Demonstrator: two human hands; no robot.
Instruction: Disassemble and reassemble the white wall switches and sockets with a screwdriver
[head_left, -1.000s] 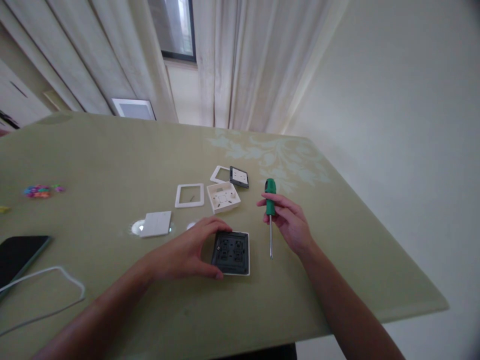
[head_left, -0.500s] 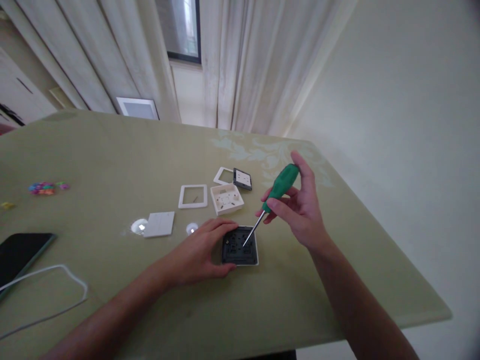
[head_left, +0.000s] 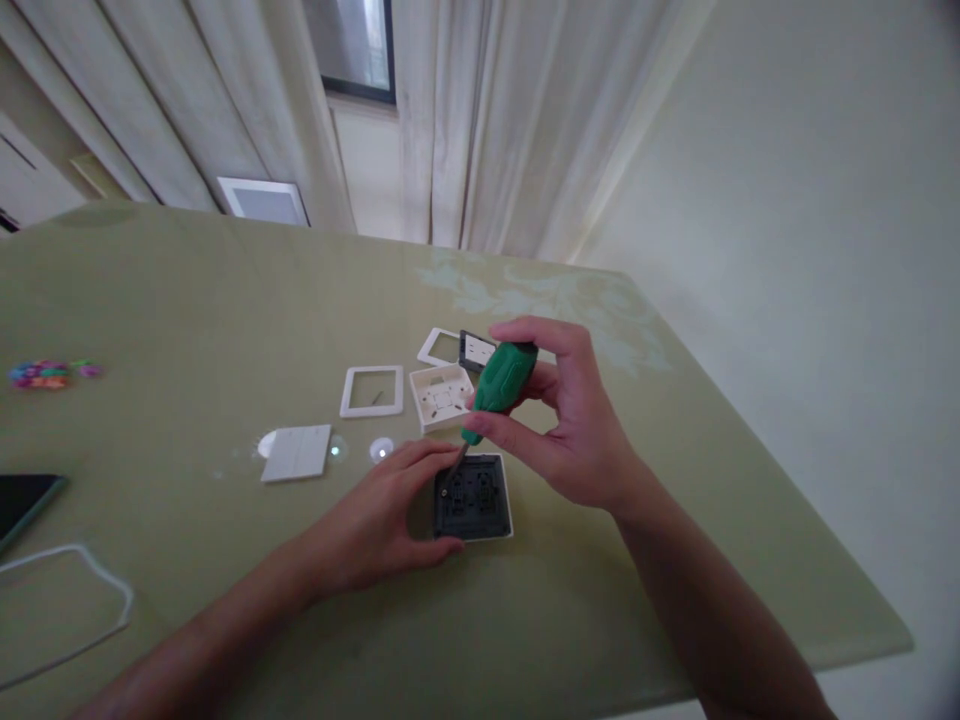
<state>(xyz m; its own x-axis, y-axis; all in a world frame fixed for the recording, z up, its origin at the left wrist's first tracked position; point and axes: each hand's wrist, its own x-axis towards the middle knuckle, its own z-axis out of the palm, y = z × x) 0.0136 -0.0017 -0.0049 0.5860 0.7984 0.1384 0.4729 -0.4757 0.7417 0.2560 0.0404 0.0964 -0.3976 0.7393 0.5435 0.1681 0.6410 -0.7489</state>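
Observation:
My right hand (head_left: pixel 559 420) grips a green-handled screwdriver (head_left: pixel 504 382), its shaft slanting down to the left. The tip is at or just above a small screw on the left side of a black wall switch module (head_left: pixel 480 505) set in a white box. My left hand (head_left: pixel 390 505) is closed on the left edge of that switch, fingers at the back and thumb at the front. Behind it lie an open white mounting box (head_left: pixel 441 395), a white frame (head_left: pixel 373 412) with a loose screw inside it, and a white switch cover plate (head_left: pixel 298 453).
Farther back, a second white frame (head_left: pixel 431 345) lies by a black-edged socket plate (head_left: pixel 475 350), partly covered by the screwdriver. To the left are colourful small pieces (head_left: pixel 45 374), a dark tablet-like device (head_left: pixel 26 500) and a white cable (head_left: pixel 112 580).
My right hand has moved left and brought the screwdriver from the middle of the switch to the screw at its left side. My left hand keeps its hold. The view has shifted slightly.

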